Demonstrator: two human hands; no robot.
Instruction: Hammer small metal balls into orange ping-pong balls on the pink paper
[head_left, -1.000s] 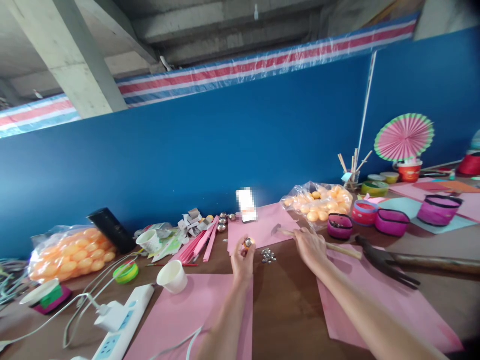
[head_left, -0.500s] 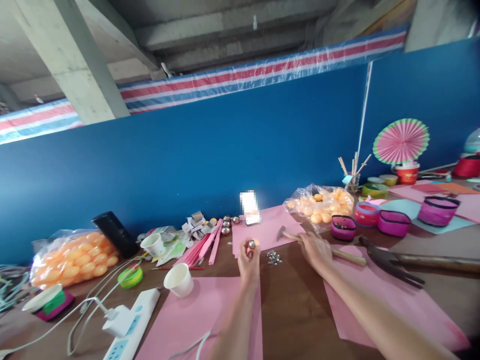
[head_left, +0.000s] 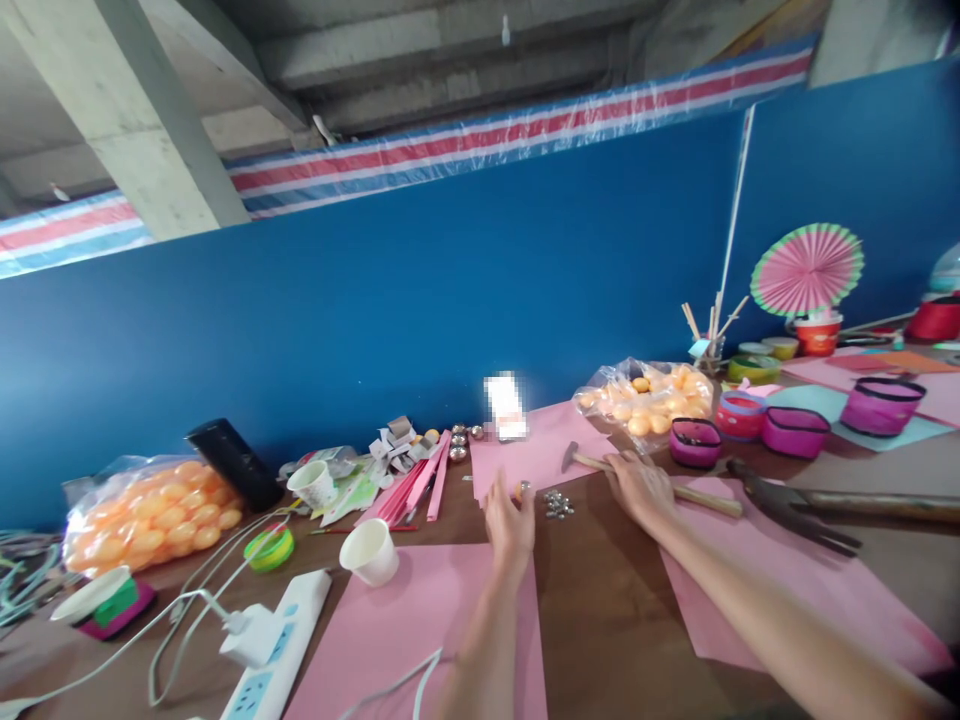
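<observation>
My left hand [head_left: 511, 525] is just above the table, near the front edge of a pink sheet [head_left: 501, 462]. Its fingers curl around a small orange and silver ball [head_left: 524, 489], mostly hidden by them. Close to its right lies a pile of small silver studs [head_left: 558, 504]. My right hand [head_left: 639, 488] is closed over the wooden handle of a small hammer [head_left: 712, 499], palm down. The hammer's metal head [head_left: 568, 457] rests over the pink sheet, left of that hand. Several shiny silver balls [head_left: 458, 441] sit at the back, beyond my left hand.
A clear bag of orange balls [head_left: 649, 400] stands behind my right hand; another bag [head_left: 161, 510] is far left. A claw hammer [head_left: 795, 505] lies right. Left are a white cup [head_left: 369, 553], pink strips [head_left: 405, 490] and a power strip [head_left: 281, 640] with trailing cables.
My left hand has turned and its fingers have shifted, so the ball is now less visible. The right hand stays on the small hammer. The whole view has shifted slightly.
</observation>
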